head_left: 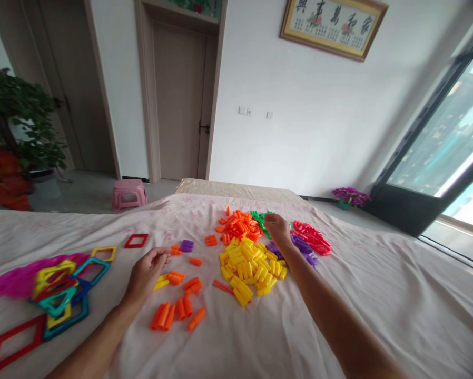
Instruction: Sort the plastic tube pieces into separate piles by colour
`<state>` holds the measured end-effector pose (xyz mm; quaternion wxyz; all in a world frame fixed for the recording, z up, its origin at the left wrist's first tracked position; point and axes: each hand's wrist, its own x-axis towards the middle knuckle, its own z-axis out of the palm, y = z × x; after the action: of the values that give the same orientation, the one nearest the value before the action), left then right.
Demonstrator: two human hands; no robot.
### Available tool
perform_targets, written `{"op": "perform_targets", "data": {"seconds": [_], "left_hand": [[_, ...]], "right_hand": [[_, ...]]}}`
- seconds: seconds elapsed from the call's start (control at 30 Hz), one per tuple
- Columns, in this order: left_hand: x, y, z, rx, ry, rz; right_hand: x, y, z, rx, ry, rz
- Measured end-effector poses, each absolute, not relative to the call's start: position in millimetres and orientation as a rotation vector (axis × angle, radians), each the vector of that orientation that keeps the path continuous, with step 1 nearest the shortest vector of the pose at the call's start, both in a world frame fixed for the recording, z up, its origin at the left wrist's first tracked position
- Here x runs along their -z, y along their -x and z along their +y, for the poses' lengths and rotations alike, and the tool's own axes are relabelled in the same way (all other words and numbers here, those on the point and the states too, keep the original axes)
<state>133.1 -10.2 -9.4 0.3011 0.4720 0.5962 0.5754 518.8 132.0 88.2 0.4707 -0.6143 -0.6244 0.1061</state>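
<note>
Small plastic tube pieces lie sorted by colour on a pale pink bedsheet [358,295]: a yellow pile [250,268], an orange pile [238,223], a green pile [260,217], a red pile [311,237] and purple pieces [302,247]. My right hand [278,229] reaches far over the yellow pile to the green pile, fingers pinched on a green piece. My left hand [145,273] hovers curled by loose orange pieces [177,313], its fingertips closed beside a small orange piece [176,251]. A purple piece [187,245] lies just beyond it.
Coloured diamond-shaped frames [62,295] are heaped at the left, with a red frame [136,240] apart from them and a magenta piece [15,281] beside them. Beyond the bed stand a pink stool [129,193], a potted plant [19,121], a closed door [179,100] and a purple flower pot [349,197].
</note>
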Motion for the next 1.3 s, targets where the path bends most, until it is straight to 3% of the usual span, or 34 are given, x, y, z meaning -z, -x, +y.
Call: {"op": "perform_targets", "data": {"seconds": [0.3,0.57,0.77,1.03,1.3], "left_hand": [[-1.1,-133.8,-14.8,-1.696,-1.101,1.591],[0.0,-131.3,-14.6,-1.698,-1.134,1.579],[-2.9,-133.5,-15.8,-1.677,-1.132,1.588],[-3.0,-134.7,-17.3,-1.663,-1.133,1.598],[3.1,-131.3,-13.1,-1.658,-1.116,1.592]], "right_hand": [[-78.8,-394.3,23.4,-0.369,0.945,-2.272],[-63.8,-337.6,-21.0,-0.22,1.048,-2.711],[-56.8,-343.5,-22.5,-0.201,1.139,-2.704],[-63.8,-362.1,4.2,-0.582,1.034,-2.47],[-91.6,-409.7,95.7,-0.294,1.346,-2.052]]}}
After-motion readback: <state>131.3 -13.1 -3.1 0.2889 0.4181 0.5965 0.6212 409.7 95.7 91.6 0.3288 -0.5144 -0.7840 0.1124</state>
